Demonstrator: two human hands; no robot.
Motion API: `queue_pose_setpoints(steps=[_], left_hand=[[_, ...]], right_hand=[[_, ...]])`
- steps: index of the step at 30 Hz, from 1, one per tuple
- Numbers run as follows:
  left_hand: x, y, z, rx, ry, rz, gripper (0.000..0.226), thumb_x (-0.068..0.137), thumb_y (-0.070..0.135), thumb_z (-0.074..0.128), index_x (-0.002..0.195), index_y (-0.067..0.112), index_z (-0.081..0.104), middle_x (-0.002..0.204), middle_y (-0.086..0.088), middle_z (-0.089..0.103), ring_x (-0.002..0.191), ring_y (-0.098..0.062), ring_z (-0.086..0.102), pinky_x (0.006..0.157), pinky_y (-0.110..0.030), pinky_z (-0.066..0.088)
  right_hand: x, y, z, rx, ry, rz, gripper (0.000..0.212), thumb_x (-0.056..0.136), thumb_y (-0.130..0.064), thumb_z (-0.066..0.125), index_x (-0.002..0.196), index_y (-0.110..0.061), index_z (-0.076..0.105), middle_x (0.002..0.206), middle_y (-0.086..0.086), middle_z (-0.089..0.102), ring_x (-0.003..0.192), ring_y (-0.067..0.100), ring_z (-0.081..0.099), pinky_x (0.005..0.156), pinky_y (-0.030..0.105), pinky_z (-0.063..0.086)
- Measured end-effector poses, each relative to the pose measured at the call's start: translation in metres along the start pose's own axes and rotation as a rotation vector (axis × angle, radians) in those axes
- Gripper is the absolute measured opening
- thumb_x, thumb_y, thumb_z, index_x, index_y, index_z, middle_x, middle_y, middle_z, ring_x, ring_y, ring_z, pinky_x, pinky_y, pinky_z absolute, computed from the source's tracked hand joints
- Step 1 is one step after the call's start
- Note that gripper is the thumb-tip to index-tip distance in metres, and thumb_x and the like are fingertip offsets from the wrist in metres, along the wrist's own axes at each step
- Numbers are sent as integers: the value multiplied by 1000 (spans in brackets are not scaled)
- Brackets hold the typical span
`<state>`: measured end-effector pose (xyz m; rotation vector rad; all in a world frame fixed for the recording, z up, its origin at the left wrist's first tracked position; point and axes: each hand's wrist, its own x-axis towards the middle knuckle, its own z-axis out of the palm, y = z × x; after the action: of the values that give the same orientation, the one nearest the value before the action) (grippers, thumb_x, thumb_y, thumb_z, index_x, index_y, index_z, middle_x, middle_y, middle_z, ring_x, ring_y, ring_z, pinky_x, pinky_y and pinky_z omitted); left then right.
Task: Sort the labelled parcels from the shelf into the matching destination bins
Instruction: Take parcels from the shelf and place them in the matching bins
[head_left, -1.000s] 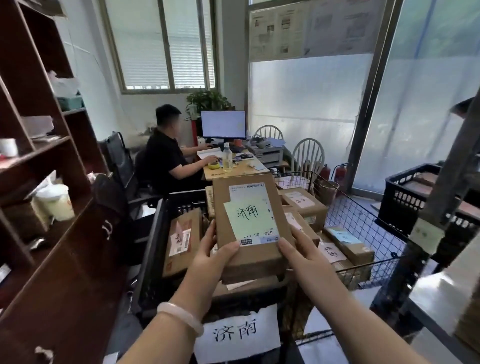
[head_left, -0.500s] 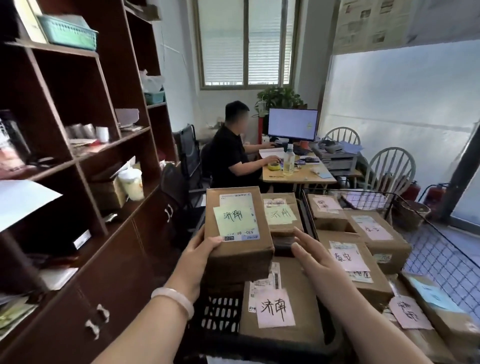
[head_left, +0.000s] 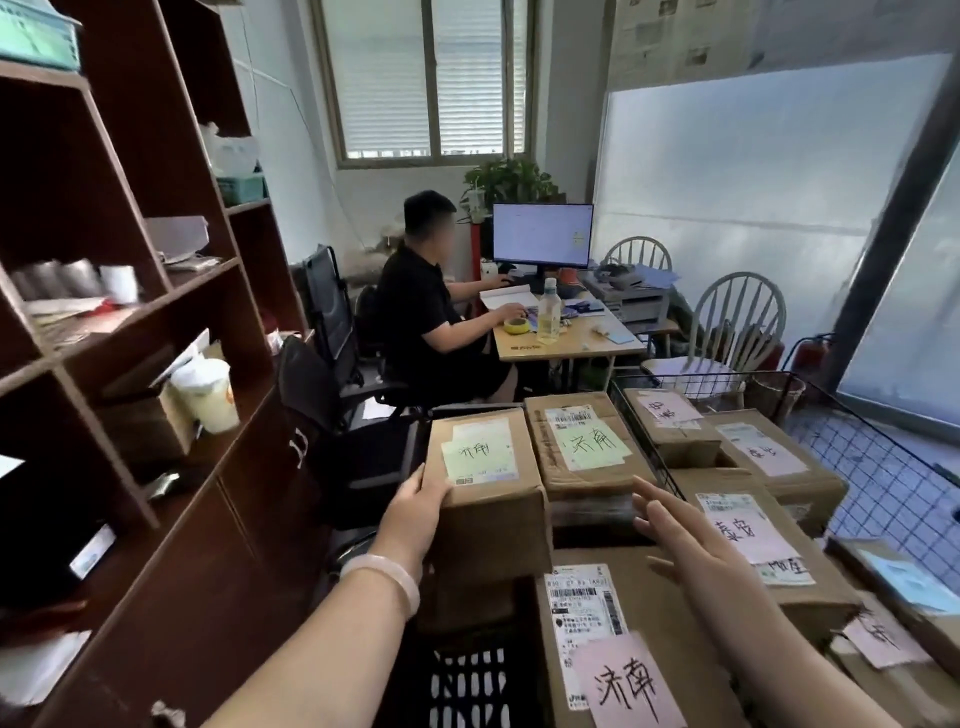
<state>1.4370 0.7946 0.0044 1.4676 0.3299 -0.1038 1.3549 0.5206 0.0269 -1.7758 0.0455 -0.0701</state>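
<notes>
A brown cardboard parcel (head_left: 485, 486) with a green handwritten label stands in the black crate (head_left: 467, 686). My left hand (head_left: 415, 512) holds its left edge, thumb on top. Off the parcel, my right hand (head_left: 675, 540) hovers to its right with fingers spread and nothing in it. A second green-labelled parcel (head_left: 584, 447) lies just behind. At the near end of the crate, a flat parcel (head_left: 628, 654) carries a pink label. Pink-labelled parcels (head_left: 748, 540) fill the wire basket (head_left: 883, 493) on the right.
A dark wooden shelf unit (head_left: 156, 322) with cups and papers lines the left side. A person sits at a desk (head_left: 566, 338) with a monitor straight ahead, behind an office chair (head_left: 332, 364). Two white chairs stand at the back right.
The parcel has come down from in front of me into the black crate. My right hand has let go of it and moved off to the right. The view has swung left and down.
</notes>
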Motion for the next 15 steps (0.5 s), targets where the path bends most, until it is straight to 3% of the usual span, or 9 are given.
queue_pose_setpoints(steps=[3,5,8,10,15], left_hand=[[8,-5,-2,231,39,116,69,91,46,58,153,32,32,146,-2,47,128,-23,49,110,-42,40],[9,-4,-6,443,74,311,67,95,46,57,154,33,28,153,-2,35,134,-20,39,111,-34,33],[8,0,-11,765,-82,467,85,76,74,57,150,40,33,159,2,24,143,-21,23,117,-39,26],[11,-1,-15,993,-130,514,89,69,81,56,148,45,37,159,5,25,146,-21,17,120,-42,22],[30,-2,-27,1304,64,749,59,89,56,59,144,43,43,148,13,46,139,-15,33,114,-35,27]], right_hand=[[-2,8,7,-18,51,1,69,60,-94,49,122,-63,54,126,-26,60,122,3,54,106,46,43],[-5,12,12,-27,84,14,74,55,-96,49,121,-63,54,125,-29,60,119,1,56,104,45,45],[-8,13,19,-31,123,18,70,58,-94,49,121,-63,54,124,-28,60,117,1,57,101,45,48],[-10,11,22,-36,142,10,70,59,-93,49,122,-62,54,125,-28,60,118,1,56,101,44,48],[-16,4,28,-45,167,2,51,72,-76,50,121,-62,55,125,-28,60,116,-1,57,100,42,49]])
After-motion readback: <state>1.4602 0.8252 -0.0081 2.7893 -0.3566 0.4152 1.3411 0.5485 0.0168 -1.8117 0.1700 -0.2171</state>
